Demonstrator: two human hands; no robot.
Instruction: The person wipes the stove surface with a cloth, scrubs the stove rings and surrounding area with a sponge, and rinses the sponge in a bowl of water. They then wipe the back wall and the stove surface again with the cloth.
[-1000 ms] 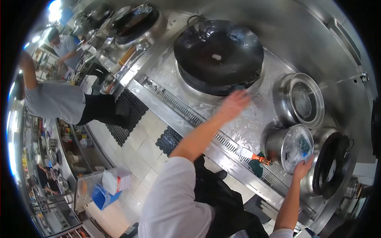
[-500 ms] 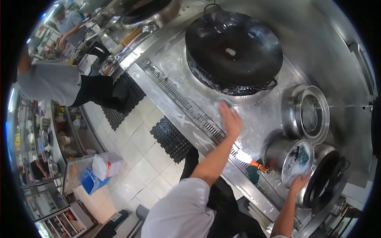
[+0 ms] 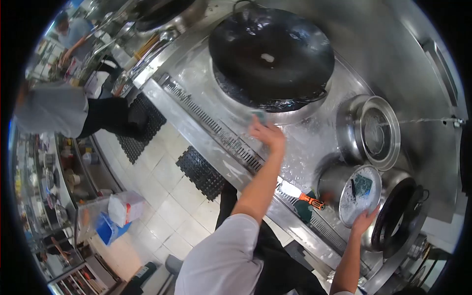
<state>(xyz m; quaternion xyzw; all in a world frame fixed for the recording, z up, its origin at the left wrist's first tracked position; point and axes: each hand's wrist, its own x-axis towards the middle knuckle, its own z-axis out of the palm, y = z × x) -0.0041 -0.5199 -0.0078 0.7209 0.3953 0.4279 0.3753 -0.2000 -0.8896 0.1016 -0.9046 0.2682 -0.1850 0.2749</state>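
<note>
My left hand point(image 3: 268, 134) is closed over a green scouring pad point(image 3: 259, 117), pressed to the wet steel cooktop point(image 3: 307, 147) just below the front of a large black wok point(image 3: 275, 64). With my right hand point(image 3: 365, 220) I grip the lower rim of a steel pot point(image 3: 330, 189), which leans with its mouth toward me. Inside the pot is foamy water, with another dark green pad point(image 3: 363, 187) and a black strip in it. Between my hands lies a scraper point(image 3: 310, 200) with an orange and black handle, across the drain grate. A dark green cloth or pad point(image 3: 304, 211) lies beside it.
A steel pot with a basin point(image 3: 378, 132) stands at the right, a thin water stream reaching it from a wall spout point(image 3: 457, 122). Black ring-shaped pans point(image 3: 391, 219) lean at the lower right. Another person point(image 3: 54, 108) stands at the left, near black floor mats point(image 3: 199, 172).
The view has shifted, so the scene sits further left and up. My left hand has slid the pad slightly left along the cooktop. My right hand stays on the pot rim.
</note>
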